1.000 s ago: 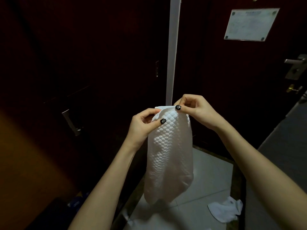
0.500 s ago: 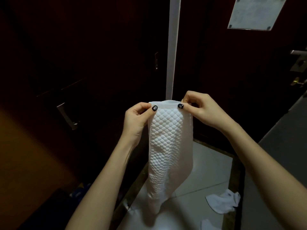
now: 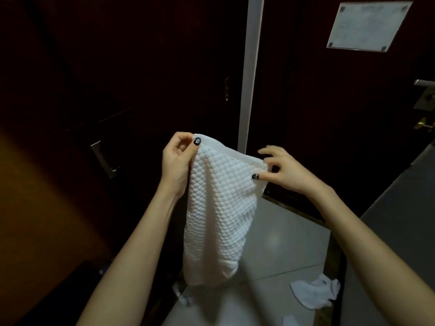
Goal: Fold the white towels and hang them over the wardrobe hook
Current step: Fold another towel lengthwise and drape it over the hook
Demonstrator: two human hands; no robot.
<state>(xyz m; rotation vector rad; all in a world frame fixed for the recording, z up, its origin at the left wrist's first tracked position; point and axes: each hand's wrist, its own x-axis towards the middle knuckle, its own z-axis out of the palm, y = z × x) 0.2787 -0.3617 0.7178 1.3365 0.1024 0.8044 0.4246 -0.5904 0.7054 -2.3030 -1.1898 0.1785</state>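
A white quilted towel [image 3: 219, 220] hangs in front of me, doubled over, its lower end above the floor. My left hand [image 3: 177, 158] pinches its upper left corner between thumb and fingers. My right hand [image 3: 280, 170] pinches the upper right corner with thumb and forefinger, its other fingers spread. The top edge slopes down from left to right. Behind it stands the dark wardrobe [image 3: 117, 90] with a metal handle [image 3: 103, 158]. No hook shows in the dim light.
Another crumpled white towel [image 3: 315, 294] lies on the pale tiled floor [image 3: 282, 243] at the lower right. A dark door with a white notice [image 3: 367, 25] and a lever handle [image 3: 423, 83] is on the right. A grey strip [image 3: 250, 67] runs between wardrobe and door.
My hands have moved apart and widened the towel's top edge. The left hand has risen a little and the right hand has dropped and shifted right.
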